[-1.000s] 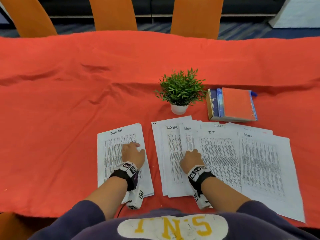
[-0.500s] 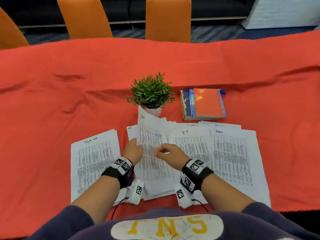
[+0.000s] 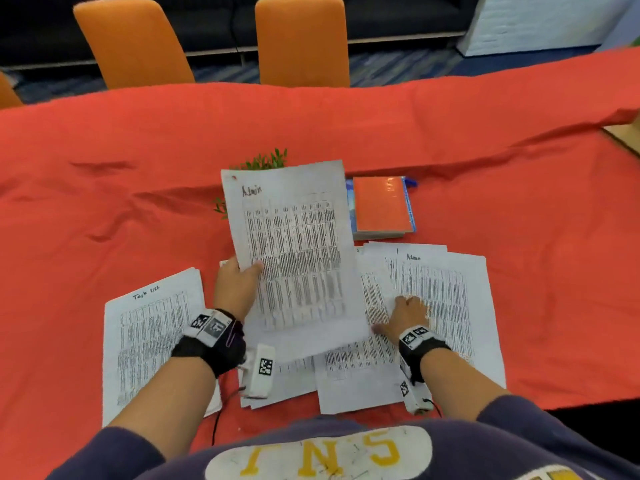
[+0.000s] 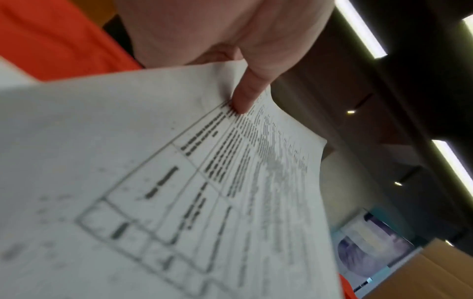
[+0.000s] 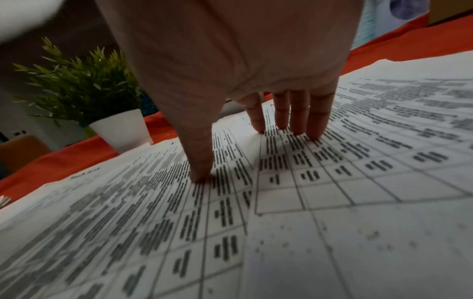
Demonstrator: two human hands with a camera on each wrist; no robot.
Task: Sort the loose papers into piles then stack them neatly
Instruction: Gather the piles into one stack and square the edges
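Observation:
My left hand pinches the left edge of a printed sheet headed "Admin" and holds it tilted up above the table; in the left wrist view the thumb lies on top of that sheet. My right hand rests with straight fingers on the overlapping loose papers spread at the right, whose top sheet is also headed "Admin". A separate pile headed "Task list" lies at the left. More sheets lie under the lifted one.
A small potted plant stands behind the papers, mostly hidden by the lifted sheet in the head view. A stack of books with an orange cover lies to its right. Red cloth covers the table; orange chairs stand at the far side.
My left hand has raised the "Admin" sheet higher off the middle spread. My right hand has let go and moved right, down onto the right-hand papers. The camera moved closer.

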